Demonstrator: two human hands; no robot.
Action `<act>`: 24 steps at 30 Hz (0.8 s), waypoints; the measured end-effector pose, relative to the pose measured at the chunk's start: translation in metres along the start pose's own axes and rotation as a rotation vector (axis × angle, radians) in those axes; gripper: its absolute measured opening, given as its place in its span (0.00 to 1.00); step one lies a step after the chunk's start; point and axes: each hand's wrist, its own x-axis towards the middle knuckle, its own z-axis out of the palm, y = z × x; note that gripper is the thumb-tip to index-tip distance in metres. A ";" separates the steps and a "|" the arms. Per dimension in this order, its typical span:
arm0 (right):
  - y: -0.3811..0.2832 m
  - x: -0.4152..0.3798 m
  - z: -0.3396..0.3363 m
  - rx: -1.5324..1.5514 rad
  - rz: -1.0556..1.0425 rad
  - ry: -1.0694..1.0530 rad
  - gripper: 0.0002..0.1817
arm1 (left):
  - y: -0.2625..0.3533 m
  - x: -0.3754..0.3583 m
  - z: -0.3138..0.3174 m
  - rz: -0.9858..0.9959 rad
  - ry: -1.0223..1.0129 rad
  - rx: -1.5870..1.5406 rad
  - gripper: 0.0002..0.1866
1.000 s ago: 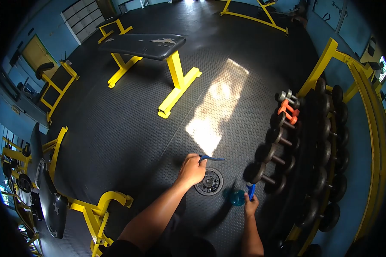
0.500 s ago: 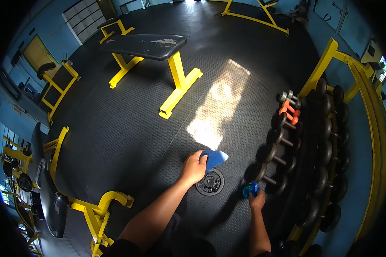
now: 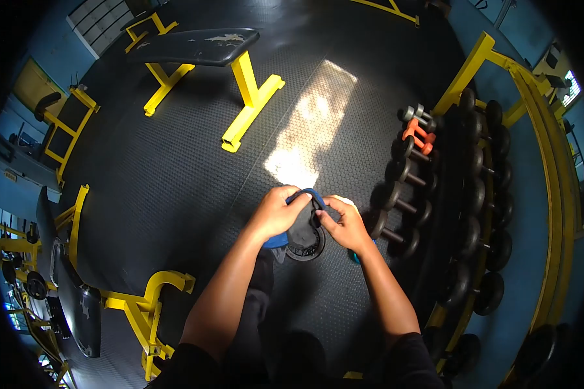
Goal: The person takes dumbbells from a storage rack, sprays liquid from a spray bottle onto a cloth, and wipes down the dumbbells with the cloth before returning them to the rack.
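Observation:
A blue and dark grey cloth (image 3: 300, 231) hangs between my two hands, above the floor. My left hand (image 3: 280, 211) pinches its upper left part. Fingers of my right hand (image 3: 344, 223) are closed on its upper right edge. Below the cloth a round black weight plate (image 3: 310, 251) lies on the floor, partly covered by it. A bit of a teal object (image 3: 353, 255) shows beside my right wrist; most of it is hidden.
Dumbbells (image 3: 396, 201) line a rack on the right, with a yellow frame (image 3: 464, 74) behind. A black bench (image 3: 194, 48) on yellow legs stands ahead left. Another yellow-framed bench (image 3: 133, 311) is at lower left. Sunlight falls on the black floor (image 3: 175, 175).
My right hand has left the teal and blue object and moved up left to take the cloth. The cloth is now held by both hands and hangs open. The view has shifted.

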 end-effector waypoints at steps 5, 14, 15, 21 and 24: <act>-0.034 -0.002 -0.021 -0.096 0.034 0.206 0.08 | 0.025 0.003 -0.024 0.379 0.029 0.272 0.09; -0.027 -0.039 0.003 -0.492 0.001 0.038 0.35 | -0.003 -0.016 -0.033 0.407 -0.183 0.506 0.11; -0.018 -0.053 0.015 -0.505 0.017 -0.003 0.34 | -0.024 -0.021 -0.029 0.355 -0.214 0.537 0.11; 0.002 -0.119 0.065 -0.383 0.093 -0.100 0.27 | -0.040 -0.044 -0.023 -0.048 -0.528 0.661 0.13; -0.031 -0.120 0.053 -0.258 0.176 0.165 0.25 | -0.032 -0.055 -0.020 -0.155 -0.697 0.489 0.15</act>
